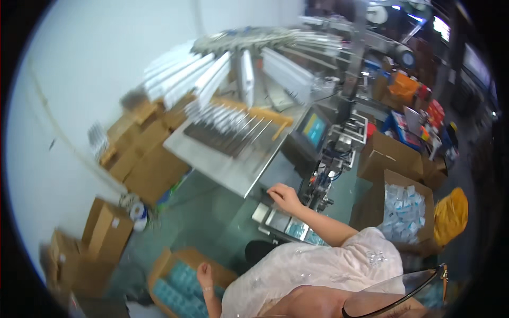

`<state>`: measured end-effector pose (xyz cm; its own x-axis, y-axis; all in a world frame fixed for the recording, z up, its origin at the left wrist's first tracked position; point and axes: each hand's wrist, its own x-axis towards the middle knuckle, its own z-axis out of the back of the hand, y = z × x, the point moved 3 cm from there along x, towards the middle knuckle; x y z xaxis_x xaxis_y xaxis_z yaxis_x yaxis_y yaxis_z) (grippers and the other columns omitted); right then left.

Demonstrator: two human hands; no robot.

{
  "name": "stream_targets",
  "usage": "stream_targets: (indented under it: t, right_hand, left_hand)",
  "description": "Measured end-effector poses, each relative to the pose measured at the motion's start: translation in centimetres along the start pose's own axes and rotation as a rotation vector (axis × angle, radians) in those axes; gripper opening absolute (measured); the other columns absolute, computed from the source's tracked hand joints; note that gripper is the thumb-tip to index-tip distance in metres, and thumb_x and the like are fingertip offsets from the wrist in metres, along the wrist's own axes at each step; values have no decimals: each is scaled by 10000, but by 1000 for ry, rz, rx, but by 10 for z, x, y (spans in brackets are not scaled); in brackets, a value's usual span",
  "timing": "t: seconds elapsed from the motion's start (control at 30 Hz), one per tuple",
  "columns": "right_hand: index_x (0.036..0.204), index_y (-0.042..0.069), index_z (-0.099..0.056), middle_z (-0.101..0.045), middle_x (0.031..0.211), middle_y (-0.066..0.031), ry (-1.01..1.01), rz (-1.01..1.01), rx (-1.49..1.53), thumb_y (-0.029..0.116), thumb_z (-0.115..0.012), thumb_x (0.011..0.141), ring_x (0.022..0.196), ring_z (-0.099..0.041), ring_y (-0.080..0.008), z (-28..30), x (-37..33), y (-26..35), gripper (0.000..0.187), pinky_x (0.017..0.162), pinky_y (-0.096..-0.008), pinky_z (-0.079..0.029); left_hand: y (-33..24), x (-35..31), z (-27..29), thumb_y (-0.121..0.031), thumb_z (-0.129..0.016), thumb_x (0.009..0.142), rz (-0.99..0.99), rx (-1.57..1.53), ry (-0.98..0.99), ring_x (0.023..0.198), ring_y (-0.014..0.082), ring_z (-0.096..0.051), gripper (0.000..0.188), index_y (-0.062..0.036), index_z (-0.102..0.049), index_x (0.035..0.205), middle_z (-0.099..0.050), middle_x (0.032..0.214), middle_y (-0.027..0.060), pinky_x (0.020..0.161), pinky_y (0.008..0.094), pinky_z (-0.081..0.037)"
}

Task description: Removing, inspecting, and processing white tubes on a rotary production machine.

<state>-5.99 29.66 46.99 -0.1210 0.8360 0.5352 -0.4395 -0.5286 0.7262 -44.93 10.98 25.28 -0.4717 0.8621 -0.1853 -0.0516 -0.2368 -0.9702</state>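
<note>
My right hand (285, 197) is over the near end of a machine, beside its tilted grey panel, with the fingers curled down. Whatever those fingers hold, if anything, is hidden. Just below it, a metal tray (276, 219) contains blue-green packets (297, 229). My left hand (204, 275) hangs low on the left, above an open cardboard box (159, 263) filled with rows of teal packs (182, 278). Its fingers look folded into a loose fist, and I cannot make out anything in them.
Ahead stands a metal table (246, 183) with a rotary rack (246, 40) of white panels over it. A touch screen (314, 130) adjoins the machine's mechanism (339, 153). Cardboard boxes (151, 167) line the left wall. At right, a carton holds many clear-and-blue packets (405, 212) beside a yellow bag (452, 214).
</note>
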Motion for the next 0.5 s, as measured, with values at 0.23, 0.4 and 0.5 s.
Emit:
stream_targets:
  t: [0.23,0.4,0.5]
  right_hand:
    - [964,59,-443,-459,760,-17,-921,85,323,112,-477,841,651,-429,-78,133,112,-2,138,578,-197,-362]
    - [1119,38,-378,-429,770,-26,-957,573,328,439,-593,743,657,-382,-85,163,135,87,590,555,-201,-297]
    - [1121,31,-393,-417,751,-7,-879,564,202,380,-590,770,649,-373,-75,168,147,115,533,561,-202,-290]
  left_hand:
    - [-121,107,-30,-32,-533,790,-305,11,174,773,115,-536,197,19,-513,979,-561,873,71,672,236,-467]
    - [-277,177,-110,-7,-531,752,-793,105,126,689,186,-548,108,18,-558,854,-571,789,105,614,269,-448]
    - [-339,201,-152,-1,-509,734,-1207,233,372,675,280,-542,83,18,-559,797,-558,737,148,602,323,-433]
